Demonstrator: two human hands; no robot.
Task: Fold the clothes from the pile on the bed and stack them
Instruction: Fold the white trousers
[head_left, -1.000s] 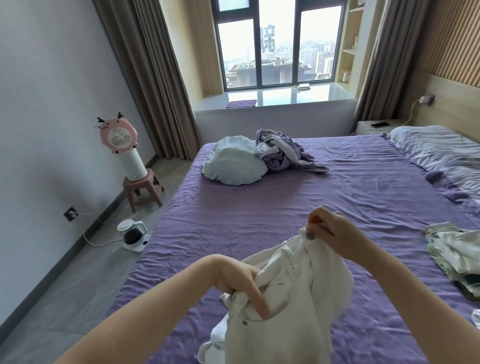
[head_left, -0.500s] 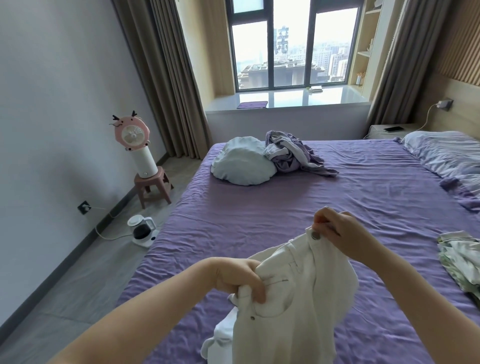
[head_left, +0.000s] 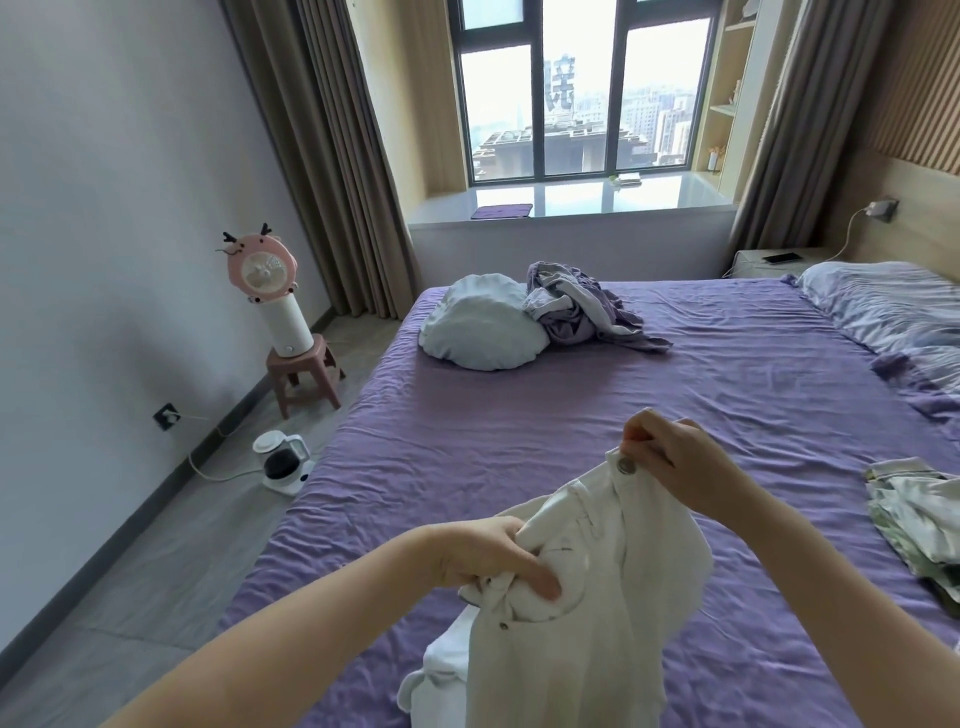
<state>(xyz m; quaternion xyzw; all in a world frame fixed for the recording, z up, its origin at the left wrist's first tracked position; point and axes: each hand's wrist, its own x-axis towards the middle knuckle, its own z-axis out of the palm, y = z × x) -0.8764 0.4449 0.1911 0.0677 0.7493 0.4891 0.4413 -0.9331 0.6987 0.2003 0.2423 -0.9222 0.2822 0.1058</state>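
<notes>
The lower part of the white trousers (head_left: 582, 618) runs off the bottom edge, so their length and legs are out of sight. The left hand's (head_left: 488, 553) fingertips are buried in bunched cloth near the pocket. The folded greenish garments (head_left: 919, 519) at the right are cut by the frame edge, as is the pillow (head_left: 893, 306). The small dark slab on the nightstand (head_left: 782, 258) is perhaps a phone; it is too small to tell. The crumpled purple-grey heap (head_left: 582, 312) hides its own make-up; separate garments cannot be counted.

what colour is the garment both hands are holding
White, with a metal button; the garment shows best in the head view.
</notes>
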